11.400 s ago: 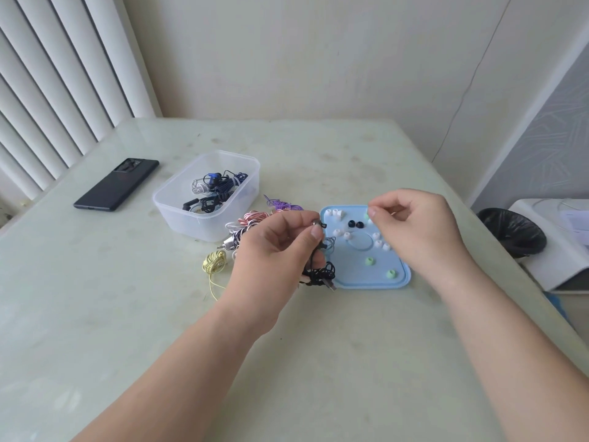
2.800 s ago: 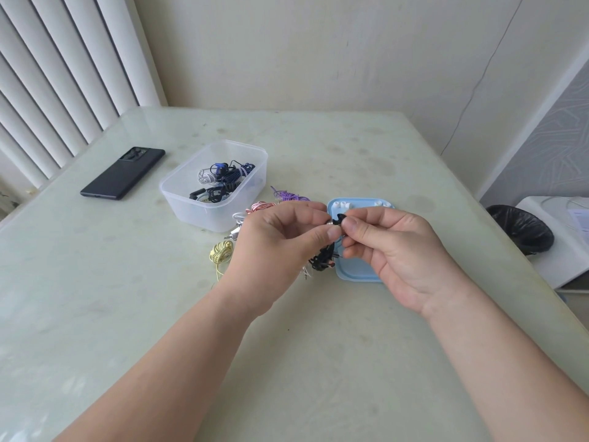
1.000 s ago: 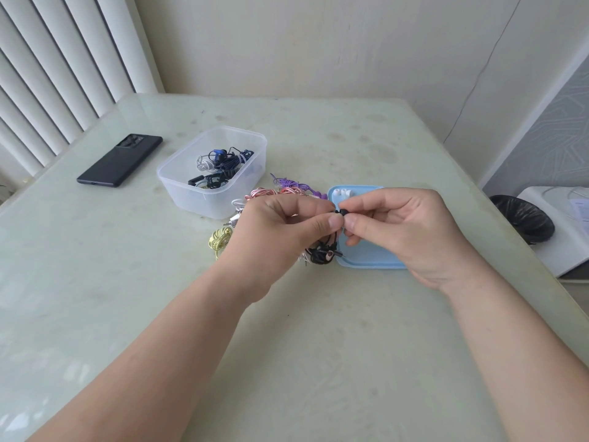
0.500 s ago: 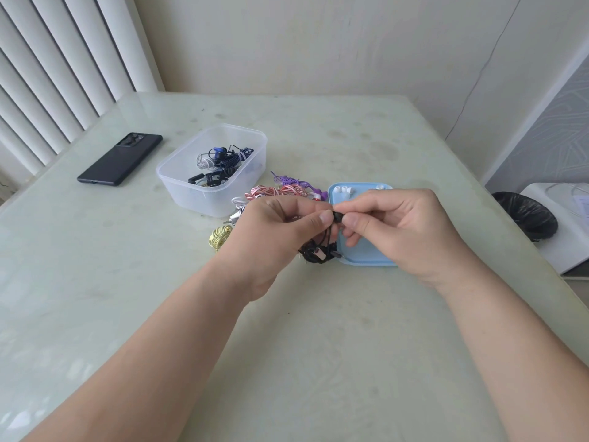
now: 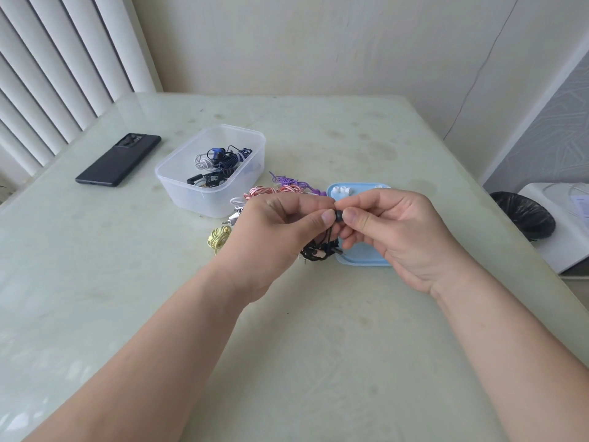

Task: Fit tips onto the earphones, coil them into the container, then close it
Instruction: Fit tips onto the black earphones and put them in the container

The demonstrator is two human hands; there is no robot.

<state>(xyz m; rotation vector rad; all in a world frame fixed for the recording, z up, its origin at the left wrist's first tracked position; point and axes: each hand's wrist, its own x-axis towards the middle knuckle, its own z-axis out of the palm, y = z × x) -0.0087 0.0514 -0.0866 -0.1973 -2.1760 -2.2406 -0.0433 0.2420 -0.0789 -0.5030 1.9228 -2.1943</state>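
Note:
My left hand (image 5: 280, 228) pinches a black earphone whose tangled cord (image 5: 318, 252) hangs below my fingers. Against that earbud my right hand (image 5: 395, 231) pinches a small black ear tip (image 5: 338, 215) between thumb and forefinger. Both hands meet over the left edge of the blue lid (image 5: 363, 256), which lies flat with white tips (image 5: 340, 190) on it. The clear plastic container (image 5: 204, 189) stands open at the left and holds coiled blue, white and black earphones (image 5: 220, 164).
Loose coiled earphones lie between container and lid: purple (image 5: 288, 180), pink (image 5: 264, 191), yellow (image 5: 218, 237). A black phone (image 5: 118, 159) lies at the far left. A black-lined bin (image 5: 522, 215) and a white appliance (image 5: 567, 218) stand beyond the table's right edge.
Both hands stay pressed together at the earbud with only slight shifts of the fingers. Much earlier my right hand picked a tip off the lid and brought it to the earphone.

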